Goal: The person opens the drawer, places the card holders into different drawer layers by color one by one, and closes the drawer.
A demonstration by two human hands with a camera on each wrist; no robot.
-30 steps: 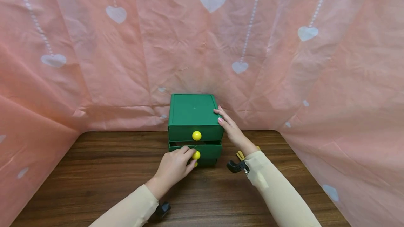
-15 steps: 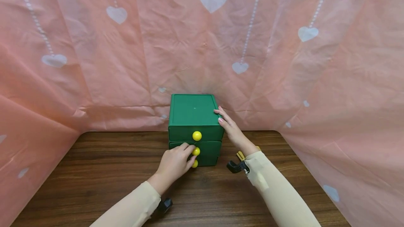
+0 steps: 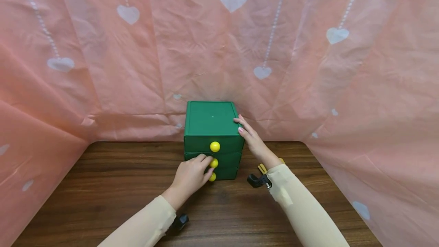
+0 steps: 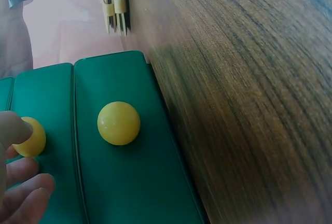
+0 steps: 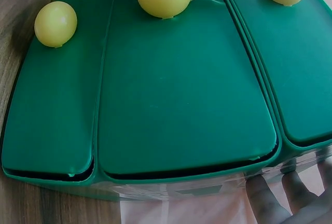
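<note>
A green cabinet of three drawers (image 3: 212,119) stands at the back of the table, a round yellow knob on each drawer front. My left hand (image 3: 193,174) pinches the middle knob (image 3: 214,162) between thumb and fingers. In the right wrist view the middle drawer front (image 5: 181,99) sits flush with its neighbours. The top knob (image 3: 215,146) and bottom knob (image 4: 119,123) are untouched. My right hand (image 3: 253,142) rests with extended fingers against the cabinet's upper right side, fingertips over the top edge.
The cabinet stands on a dark wood-grain table (image 3: 130,186). A pink curtain with white hearts (image 3: 205,48) surrounds the back and sides. Yellowish stick-like pieces (image 4: 115,6) show beyond the cabinet's right side. Black camera mounts (image 3: 258,181) are worn at the wrists.
The middle drawer, slightly out one second ago, has slid in and closed, my left hand moving forward with its knob. My right hand has kept its place on the cabinet.
</note>
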